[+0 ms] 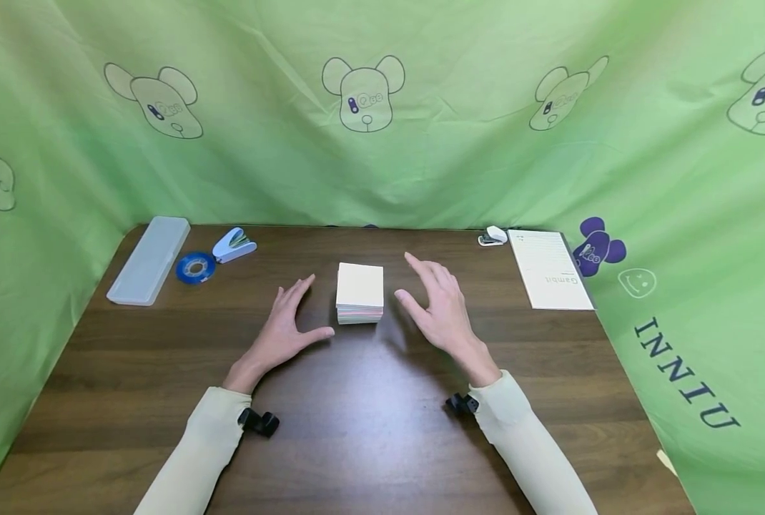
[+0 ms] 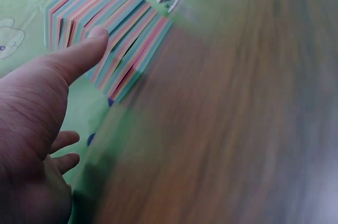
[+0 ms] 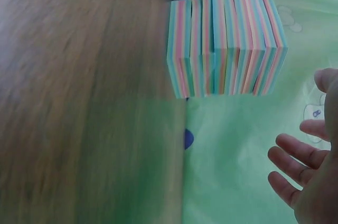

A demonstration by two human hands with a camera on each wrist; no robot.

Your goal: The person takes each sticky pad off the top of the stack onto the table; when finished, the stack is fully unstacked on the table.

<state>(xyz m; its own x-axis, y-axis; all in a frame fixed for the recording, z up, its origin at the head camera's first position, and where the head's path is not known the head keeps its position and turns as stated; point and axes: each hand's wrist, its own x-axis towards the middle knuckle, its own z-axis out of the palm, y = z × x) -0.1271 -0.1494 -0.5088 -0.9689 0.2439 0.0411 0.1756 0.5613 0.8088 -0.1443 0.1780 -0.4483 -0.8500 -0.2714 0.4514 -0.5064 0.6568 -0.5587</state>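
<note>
Paper block [image 1: 359,293], one, sits mid-table [image 1: 357,429] between left hand [image 1: 282,332] and right hand [image 1: 437,307], fingers apart, not touching it. Far edge: one case [image 1: 149,260], one tape roll [image 1: 196,267], two staplers [image 1: 234,244], one notepad [image 1: 550,269]; nothing obstructs.

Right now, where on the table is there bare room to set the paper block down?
The near half of the table, between the sleeves, is bare. So is the strip between the paper block and the notepad. The far-left corner is crowded: clear case, tape roll, blue stapler. Left hand and right hand flank the block.
</note>
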